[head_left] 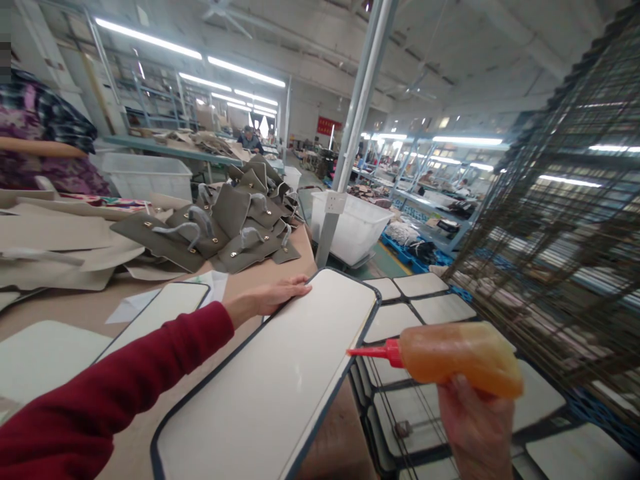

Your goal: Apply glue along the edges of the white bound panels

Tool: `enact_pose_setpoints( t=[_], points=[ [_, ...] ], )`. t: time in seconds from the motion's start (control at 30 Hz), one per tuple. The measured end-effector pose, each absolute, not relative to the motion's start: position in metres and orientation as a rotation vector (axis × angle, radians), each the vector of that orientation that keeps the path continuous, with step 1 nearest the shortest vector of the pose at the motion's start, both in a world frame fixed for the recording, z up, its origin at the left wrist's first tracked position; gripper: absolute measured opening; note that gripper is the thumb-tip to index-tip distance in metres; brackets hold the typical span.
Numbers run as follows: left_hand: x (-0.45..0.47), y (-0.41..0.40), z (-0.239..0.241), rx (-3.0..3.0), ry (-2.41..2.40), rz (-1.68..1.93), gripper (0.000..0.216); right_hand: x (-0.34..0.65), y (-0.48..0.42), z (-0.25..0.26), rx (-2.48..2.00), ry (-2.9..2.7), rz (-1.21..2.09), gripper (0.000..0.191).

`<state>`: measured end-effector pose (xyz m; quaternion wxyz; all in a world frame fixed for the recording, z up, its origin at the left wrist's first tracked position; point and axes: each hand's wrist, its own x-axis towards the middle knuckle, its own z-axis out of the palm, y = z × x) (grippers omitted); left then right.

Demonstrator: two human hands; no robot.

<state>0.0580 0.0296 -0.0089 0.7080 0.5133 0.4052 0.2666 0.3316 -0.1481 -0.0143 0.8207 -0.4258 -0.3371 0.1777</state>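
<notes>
My left hand (273, 295), at the end of a dark red sleeve, grips the far left edge of a white panel (280, 373) with rounded corners and a dark blue rim. The panel lies slanted across the front of the table. In my right hand (473, 423) is a squeeze bottle (457, 353) of amber liquid, held sideways with its red nozzle pointing left. The nozzle tip is at the panel's right edge; whether it touches cannot be made out. A thin line runs along that edge.
Grey-brown bag pieces with handles (240, 220) are heaped on the cardboard-covered table (295, 260). Similar panels lie on a wire rack (400, 400) at right, beside a tall stack of wire racks (555, 200). A metal post (355, 113) and white bin (350, 227) stand ahead. A person (45, 133) is at left.
</notes>
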Motion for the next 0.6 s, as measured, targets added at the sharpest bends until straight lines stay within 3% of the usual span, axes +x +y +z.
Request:
enact_pose_setpoints(
  t=[0.2,0.6],
  points=[
    [0.059,0.032,-0.010,1.094,0.889,0.585,0.056,0.331,-0.150,-0.017,-0.894,-0.679,0.426,0.050],
    [0.061,0.045,-0.013,1.056,0.818,0.572,0.041,0.325,-0.154,-0.015,-0.905,-0.788,0.415,0.049]
  ],
)
